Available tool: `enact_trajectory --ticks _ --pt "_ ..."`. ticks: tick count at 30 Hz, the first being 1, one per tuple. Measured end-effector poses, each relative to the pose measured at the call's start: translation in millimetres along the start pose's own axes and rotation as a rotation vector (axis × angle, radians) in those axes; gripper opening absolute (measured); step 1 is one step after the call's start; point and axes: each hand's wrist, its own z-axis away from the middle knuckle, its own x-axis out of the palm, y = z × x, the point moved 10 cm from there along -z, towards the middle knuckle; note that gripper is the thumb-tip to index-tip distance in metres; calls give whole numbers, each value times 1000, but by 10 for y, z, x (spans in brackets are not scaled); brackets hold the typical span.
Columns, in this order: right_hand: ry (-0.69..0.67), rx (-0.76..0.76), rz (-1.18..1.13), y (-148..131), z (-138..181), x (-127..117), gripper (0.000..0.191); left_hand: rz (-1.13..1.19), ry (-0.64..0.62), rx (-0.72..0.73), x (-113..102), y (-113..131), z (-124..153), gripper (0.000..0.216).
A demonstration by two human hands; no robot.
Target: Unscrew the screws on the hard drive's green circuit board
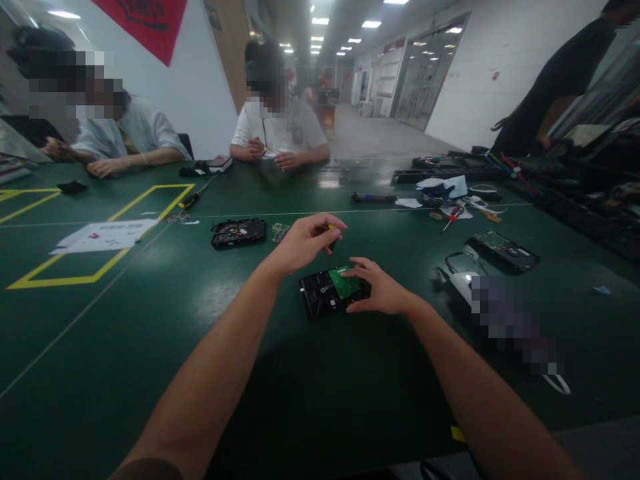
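Inward from the surface's [280,387] near edge: left hand [304,244] gripping a screwdriver [332,227], best held perpendicular to the hard drive [317,293] that the right hand [379,288] clasps.

Elec. wkshp, office-type rm: green bench [150,347] w/ hard drives [314,292], screwdrivers [191,197]; glass drs [434,77].

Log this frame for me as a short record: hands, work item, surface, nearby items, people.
Left hand: holds what looks like a screwdriver, mostly hidden
Right hand: spread over the right end of the hard drive
Work item: hard drive, green board facing up
Surface: green table
Nearby, left: second drive
Nearby, right: third drive
People: one seated across, another seated left, a third standing right
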Motion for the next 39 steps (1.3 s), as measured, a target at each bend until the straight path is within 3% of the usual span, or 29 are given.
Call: enact_trajectory --ticks 6,12,24,32,39 --pt "25 18 30 32 -9 20 78 -39 61 -17 -74 -49 -7 21" --pt "32 -4 56 -9 -20 12 77 -130 216 -27 -215 -26 20 25" --pt "26 0 85 -12 -33 -1 80 -19 201 -46 -213 -161 -24 28" --pt "32 31 23 -30 -31 -41 65 -24 198 -1 -194 -123 -19 23" --pt "41 21 9 -42 -19 -49 63 -20 199 -6 -187 -133 -26 21"
